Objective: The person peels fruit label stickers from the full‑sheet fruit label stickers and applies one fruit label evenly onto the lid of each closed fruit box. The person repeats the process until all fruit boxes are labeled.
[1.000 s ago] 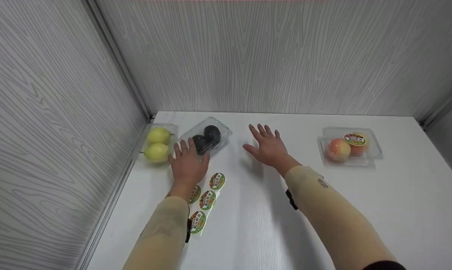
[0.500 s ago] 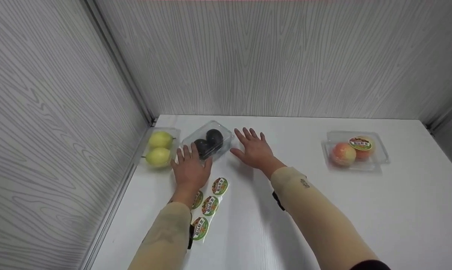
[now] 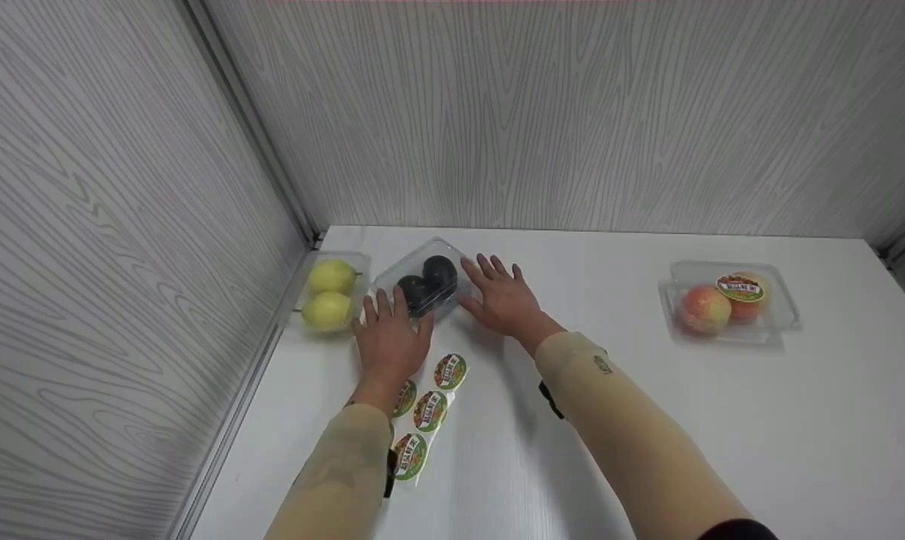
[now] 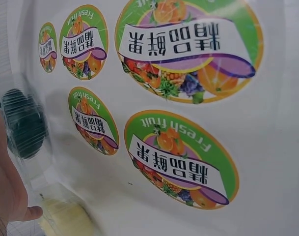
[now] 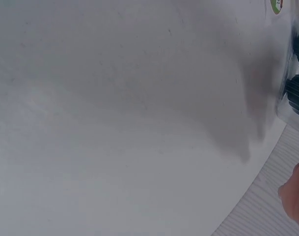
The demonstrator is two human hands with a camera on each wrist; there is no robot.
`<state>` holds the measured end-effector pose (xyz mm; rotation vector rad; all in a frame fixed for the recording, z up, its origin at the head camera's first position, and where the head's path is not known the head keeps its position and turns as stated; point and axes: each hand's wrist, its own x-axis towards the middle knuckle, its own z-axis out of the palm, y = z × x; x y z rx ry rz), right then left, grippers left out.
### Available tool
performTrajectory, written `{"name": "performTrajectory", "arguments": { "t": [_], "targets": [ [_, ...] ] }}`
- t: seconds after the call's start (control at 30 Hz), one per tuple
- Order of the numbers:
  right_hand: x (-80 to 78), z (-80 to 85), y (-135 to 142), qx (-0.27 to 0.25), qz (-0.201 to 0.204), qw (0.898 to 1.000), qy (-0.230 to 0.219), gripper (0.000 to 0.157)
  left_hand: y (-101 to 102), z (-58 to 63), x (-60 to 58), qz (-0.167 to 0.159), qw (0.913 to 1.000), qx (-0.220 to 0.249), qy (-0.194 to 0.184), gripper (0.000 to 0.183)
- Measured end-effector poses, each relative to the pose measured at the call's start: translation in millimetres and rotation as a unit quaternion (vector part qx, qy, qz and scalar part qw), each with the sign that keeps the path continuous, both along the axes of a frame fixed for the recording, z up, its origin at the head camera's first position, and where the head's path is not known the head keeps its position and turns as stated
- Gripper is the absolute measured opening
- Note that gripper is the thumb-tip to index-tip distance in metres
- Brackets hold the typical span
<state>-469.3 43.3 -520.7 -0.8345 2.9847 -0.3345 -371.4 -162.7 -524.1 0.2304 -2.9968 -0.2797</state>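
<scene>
A clear plastic clamshell box (image 3: 406, 264) with two dark round fruits (image 3: 439, 271) in it stands at the back left of the table. My left hand (image 3: 392, 343) is at its near side with fingers spread and fairly straight, fingertips overlapping the near corner. At the box's right side is my right hand (image 3: 506, 301), fingers extended, with thumb and index tip right at the wall. A sheet of round fruit stickers (image 3: 430, 411) lies under and beside my left wrist; the left wrist view shows the stickers (image 4: 181, 160) large, with the dark fruit (image 4: 24, 123) at the edge.
Two yellow-green pears (image 3: 327, 310) in a clear box sit left of the dark fruit, by the side wall (image 3: 122, 225). Far right, another clear box (image 3: 786, 311) holds two red-yellow fruits (image 3: 706, 309) and bears a sticker (image 3: 741, 287). A back wall (image 3: 557, 120) borders the white table (image 3: 572, 277).
My right hand has moved left to the side of the box with the dark fruits. My left hand stays near its front. The whole head view has shifted slightly.
</scene>
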Motion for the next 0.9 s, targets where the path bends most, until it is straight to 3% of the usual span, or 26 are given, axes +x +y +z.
{"name": "performTrajectory", "arguments": {
  "t": [0.57, 0.9],
  "targets": [
    [8.2, 3.8, 9.6, -0.001, -0.002, 1.000, -0.006, 0.068, 7.5, 0.0, 0.9, -0.008, 0.9999, 0.005, 0.007, 0.080],
    [19.1, -0.8, 33.0, -0.025, -0.003, 1.000, 0.002, 0.062, 21.1, -0.8, 5.0, -0.029, 0.9991, 0.030, 0.012, 0.072]
  ]
}}
